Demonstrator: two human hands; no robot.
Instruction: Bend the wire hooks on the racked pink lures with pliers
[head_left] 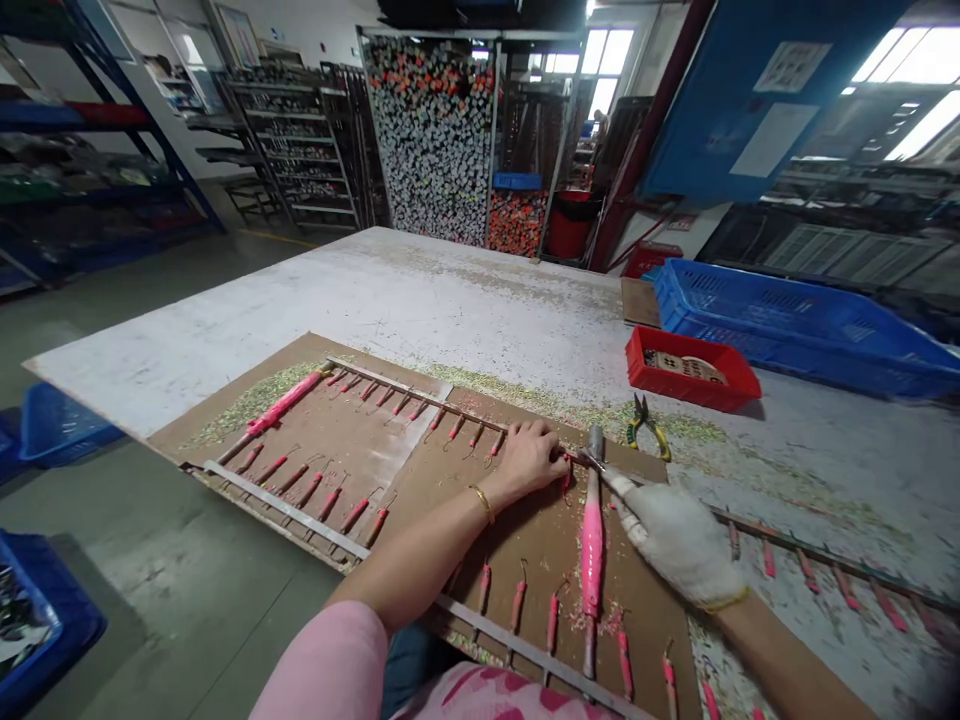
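Note:
My left hand (534, 458), bare with a bracelet at the wrist, is closed at the far bar (469, 415) of a metal hook rack. Its fingertips pinch a small pink-coated hook (567, 478). My right hand (679, 535), in a white glove, is closed on a slim metal-tipped tool (592, 462); its exact kind is partly hidden. The tool tip meets the bar beside my left fingertips. A thick pink-coated crossbar (592, 550) runs down from there, and another pink crossbar (289, 402) stands at the rack's left end. Several pink-coated hooks line the near bar (525, 640).
Cardboard (442, 500) lies under the rack, strewn with pink and green chips. Yellow-handled pliers (649, 430) lie beyond my right hand. A red tray (694, 370) and a blue crate (810, 325) stand behind. Another hook rack (840, 565) lies at right.

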